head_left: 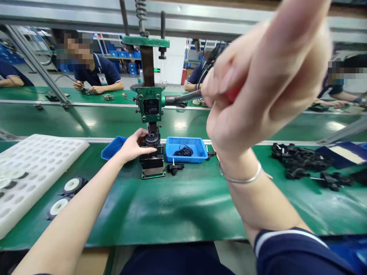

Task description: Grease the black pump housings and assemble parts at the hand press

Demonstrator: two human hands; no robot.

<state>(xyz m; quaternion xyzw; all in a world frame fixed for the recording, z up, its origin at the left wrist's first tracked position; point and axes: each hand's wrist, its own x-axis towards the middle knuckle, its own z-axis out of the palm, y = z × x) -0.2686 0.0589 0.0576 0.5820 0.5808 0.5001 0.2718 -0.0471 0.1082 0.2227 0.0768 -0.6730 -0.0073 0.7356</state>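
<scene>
A green hand press stands upright on the bench, its ram down over a round black part. My left hand grips that part at its left side, thumb in front and fingers behind. Raised close to the camera, my right hand is wrapped round the red-knobbed end of the press lever. At the foot of the press lies a small black fitting with a pin. Two black parts with white rings rest near my left forearm.
A blue tray with black rings sits right of the press, another blue bin left of it. A white foam tray lies at left, a pile of black parts at right. Co-workers sit beyond the rail.
</scene>
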